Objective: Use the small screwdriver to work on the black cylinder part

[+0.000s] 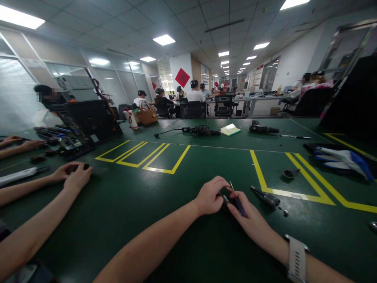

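Observation:
My left hand (209, 196) is closed around a small dark metal cylindrical part (225, 199), most of it hidden by the fingers. Close against it, my right hand (246, 215) grips a small screwdriver (240, 207) with a purple handle, its thin shaft pointing up and away. The right thumb is at the cylindrical part. Just right of my hands lies a dark tapered metal tool part (268, 197) with a narrow stem, and small shiny metal pieces (285, 212) beside it. Farther back, a dark cup-shaped piece (291, 173) rests within yellow tape lines.
At left, a co-worker's hands (77, 177) hold a small dark thing near a black equipment frame (88, 118). Across the green table (188, 181) are a cabled device (202, 130), a notepad (230, 129), a power tool (263, 128), a screwdriver (295, 136) and blue-white gloves (344, 160).

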Action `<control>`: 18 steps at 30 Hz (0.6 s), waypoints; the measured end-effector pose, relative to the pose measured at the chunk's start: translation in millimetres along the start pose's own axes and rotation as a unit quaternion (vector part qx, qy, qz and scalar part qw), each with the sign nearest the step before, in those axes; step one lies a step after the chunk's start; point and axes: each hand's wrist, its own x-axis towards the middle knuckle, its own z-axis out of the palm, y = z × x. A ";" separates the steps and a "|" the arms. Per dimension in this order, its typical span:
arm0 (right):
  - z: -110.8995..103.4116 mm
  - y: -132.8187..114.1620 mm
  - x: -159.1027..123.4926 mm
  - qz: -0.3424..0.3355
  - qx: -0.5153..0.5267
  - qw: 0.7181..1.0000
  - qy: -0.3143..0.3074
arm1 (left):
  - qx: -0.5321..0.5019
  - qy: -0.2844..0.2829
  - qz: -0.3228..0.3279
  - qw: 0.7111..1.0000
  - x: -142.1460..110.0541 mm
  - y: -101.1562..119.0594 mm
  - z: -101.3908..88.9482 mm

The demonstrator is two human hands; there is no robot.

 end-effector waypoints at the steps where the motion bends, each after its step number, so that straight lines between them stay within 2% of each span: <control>1: 0.1 0.2 -0.3 -0.003 -0.003 1.000 -0.003 | 0.001 0.032 -0.018 0.999 -0.8 -1.7 0.6; 6: 0.6 0.8 -2.2 -0.027 -0.011 0.999 -0.024 | -0.017 0.168 -0.085 0.982 -0.1 -9.9 3.6; 9: -0.3 0.6 -2.0 -0.032 -0.009 0.999 -0.038 | -0.034 0.211 -0.136 0.967 2.1 -13.6 3.9; 12: -3.5 0.1 -0.3 -0.019 -0.004 0.999 -0.045 | -0.033 0.219 -0.172 0.960 2.8 -15.3 3.6; 18: -9.3 -0.3 0.8 -0.005 0.008 0.999 -0.046 | -0.010 0.188 -0.158 0.969 1.3 -11.1 2.7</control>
